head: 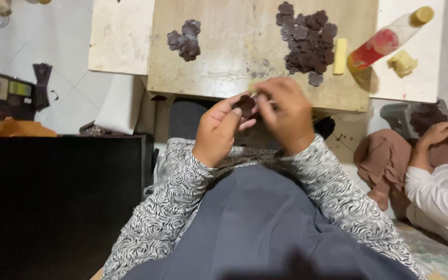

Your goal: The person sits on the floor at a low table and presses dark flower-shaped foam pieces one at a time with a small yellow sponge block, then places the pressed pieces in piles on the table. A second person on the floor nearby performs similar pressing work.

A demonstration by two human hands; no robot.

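Head view: a dark flower-shaped piece (245, 105) is pinched between the fingers of the left hand (219, 129), just below the near edge of the wooden board (224, 57). The right hand (286, 114) is closed over it from the right; what it holds cannot be told. A small heap of pieces (184, 40) lies by the board's far left corner, a larger heap (307, 41) near the far right, beside a yellow block (340, 56). A red bottle (387, 39) lies off the right edge.

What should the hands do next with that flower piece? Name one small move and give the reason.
Probably set the dark flower-shaped piece on the small pile on the wooden board. The left hand and right hand pinch it near the board's edge; the big pile lies apart.
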